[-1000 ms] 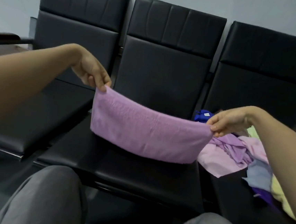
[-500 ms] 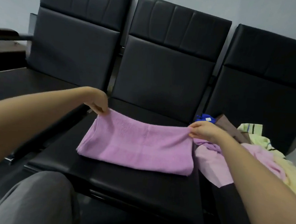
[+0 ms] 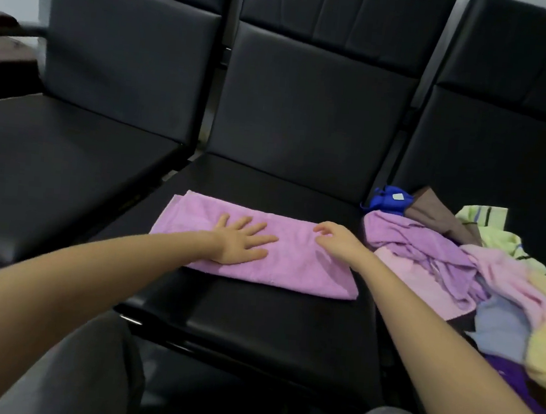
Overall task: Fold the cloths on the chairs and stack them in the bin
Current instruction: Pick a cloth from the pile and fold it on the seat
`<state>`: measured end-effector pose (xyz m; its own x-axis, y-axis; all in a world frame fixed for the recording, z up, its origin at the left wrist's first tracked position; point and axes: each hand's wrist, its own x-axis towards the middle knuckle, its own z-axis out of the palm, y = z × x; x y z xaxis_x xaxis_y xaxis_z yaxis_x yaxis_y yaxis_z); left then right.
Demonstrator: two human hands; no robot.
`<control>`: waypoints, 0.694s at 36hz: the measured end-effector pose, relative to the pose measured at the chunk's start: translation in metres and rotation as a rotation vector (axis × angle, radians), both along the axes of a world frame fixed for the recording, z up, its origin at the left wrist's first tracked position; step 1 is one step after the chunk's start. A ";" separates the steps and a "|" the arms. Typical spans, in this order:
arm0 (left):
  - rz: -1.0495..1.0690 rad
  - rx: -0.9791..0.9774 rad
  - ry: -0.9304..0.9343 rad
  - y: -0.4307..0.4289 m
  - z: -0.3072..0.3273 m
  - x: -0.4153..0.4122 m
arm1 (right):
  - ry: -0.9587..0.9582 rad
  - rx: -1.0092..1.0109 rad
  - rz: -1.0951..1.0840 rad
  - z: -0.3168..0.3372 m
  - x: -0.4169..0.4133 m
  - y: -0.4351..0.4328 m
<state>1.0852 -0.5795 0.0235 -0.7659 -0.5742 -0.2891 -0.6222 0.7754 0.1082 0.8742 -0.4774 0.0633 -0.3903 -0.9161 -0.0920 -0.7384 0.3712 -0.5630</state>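
Here, left hand (image 3: 241, 242) flat on purple cloth (image 3: 292, 268), right hand (image 3: 338, 243) alongside

Left seat (image 3: 52, 165) & mid seat (image 3: 270, 323) front free; cloth pile (image 3: 442, 266) just R of folded cloth (image 3: 296, 262).

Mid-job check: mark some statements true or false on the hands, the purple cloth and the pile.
1. The left hand lies flat on the purple cloth. True.
2. The purple cloth hangs in the air. False: it lies folded on the middle chair.
3. A pile of loose cloths sits on the right chair. True.
4. The right hand holds a yellow cloth. False: it holds nothing, over the purple cloth's right end.
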 end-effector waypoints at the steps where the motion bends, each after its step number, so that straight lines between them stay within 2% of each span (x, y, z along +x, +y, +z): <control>1: 0.049 -0.007 0.044 0.001 -0.004 -0.001 | 0.004 -0.030 0.000 -0.004 0.002 0.000; 4: 0.230 -0.035 0.113 0.000 -0.006 -0.012 | 0.034 -0.111 -0.039 -0.015 0.009 0.000; 7: 0.501 -0.018 0.150 0.006 -0.008 -0.027 | 0.102 -0.155 -0.092 -0.021 0.021 0.005; 11: 0.817 0.089 0.220 0.019 0.004 -0.052 | 0.186 -0.187 -0.050 -0.023 0.033 0.013; 12: 0.886 0.152 0.306 0.023 0.006 -0.060 | 0.165 -0.171 -0.041 -0.024 0.034 0.015; 15: 1.018 0.437 0.715 0.029 0.009 -0.080 | 0.056 -0.107 -0.033 -0.034 0.035 0.019; 18: 0.913 0.797 0.923 0.038 0.014 -0.080 | 0.035 -0.102 -0.040 -0.045 0.034 0.026; 19: 0.878 0.852 0.997 0.040 0.018 -0.074 | 0.006 -0.125 -0.054 -0.047 0.034 0.029; 20: 0.854 0.851 1.091 0.040 0.022 -0.066 | -0.035 -0.152 -0.069 -0.047 0.033 0.031; 21: 0.832 0.750 1.149 0.040 0.025 -0.054 | -0.075 -0.172 -0.089 -0.047 0.033 0.033; 23: 0.741 0.392 1.121 0.034 0.022 -0.026 | -0.116 -0.205 -0.120 -0.045 0.032 0.035; 25: 0.638 0.156 1.025 0.022 0.011 0.003 | -0.119 -0.240 -0.147 -0.043 0.029 0.035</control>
